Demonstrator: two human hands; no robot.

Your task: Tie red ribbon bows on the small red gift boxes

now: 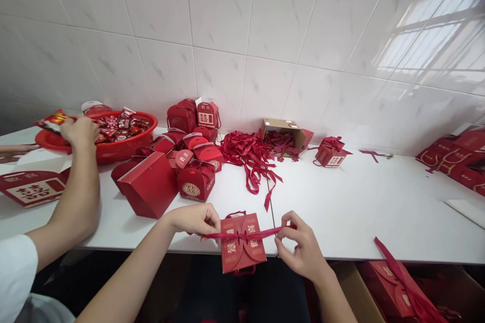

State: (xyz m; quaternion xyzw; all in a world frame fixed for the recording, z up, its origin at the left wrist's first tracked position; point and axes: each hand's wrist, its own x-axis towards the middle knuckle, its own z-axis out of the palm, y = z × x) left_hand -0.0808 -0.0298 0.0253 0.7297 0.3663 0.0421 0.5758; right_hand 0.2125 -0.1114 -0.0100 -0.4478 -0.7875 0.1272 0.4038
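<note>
A small red gift box [242, 255] with gold characters sits at the table's front edge, partly over it. A red ribbon [265, 233] crosses its top and is looped at the middle. To the left of the box, my left hand [199, 222] pinches one ribbon end and is close against the box side. On the right, my right hand [299, 245] holds the other end between thumb and finger, drawn out sideways from the box. The ribbon looks taut between both hands.
A red basket [125, 150] of candies stands at the left, with a co-worker's hand [81, 131] over it. Red boxes [195, 179], a ribbon pile [246, 151] and a cardboard box [282, 125] line the back. An open carton [354, 287] is at lower right.
</note>
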